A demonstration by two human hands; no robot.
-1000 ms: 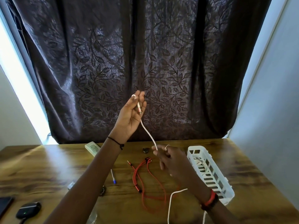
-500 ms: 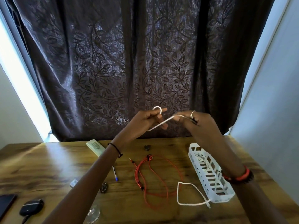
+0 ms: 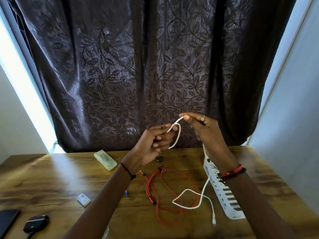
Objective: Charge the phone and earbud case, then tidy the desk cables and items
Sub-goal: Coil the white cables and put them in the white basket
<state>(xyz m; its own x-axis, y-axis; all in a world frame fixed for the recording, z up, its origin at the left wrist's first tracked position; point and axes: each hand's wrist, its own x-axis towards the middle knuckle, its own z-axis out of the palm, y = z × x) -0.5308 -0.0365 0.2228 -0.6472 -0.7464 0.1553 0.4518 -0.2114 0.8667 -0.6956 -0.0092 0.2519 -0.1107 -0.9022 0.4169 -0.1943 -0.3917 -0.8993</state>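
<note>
While the left hand curls its fingers round a small loop of the white cable and the right hand pinches the strand at its 1 o'clock, the loose tail crosses the red cable on the desk; winding on could snag and drag the red one, or the loop could slip. The earbud case and phone sit at the desk's 8 o'clock

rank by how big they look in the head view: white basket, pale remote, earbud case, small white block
1. white basket, partly hidden
2. pale remote and earbud case: look alike, case nearer the camera, so tied
3. small white block
</note>
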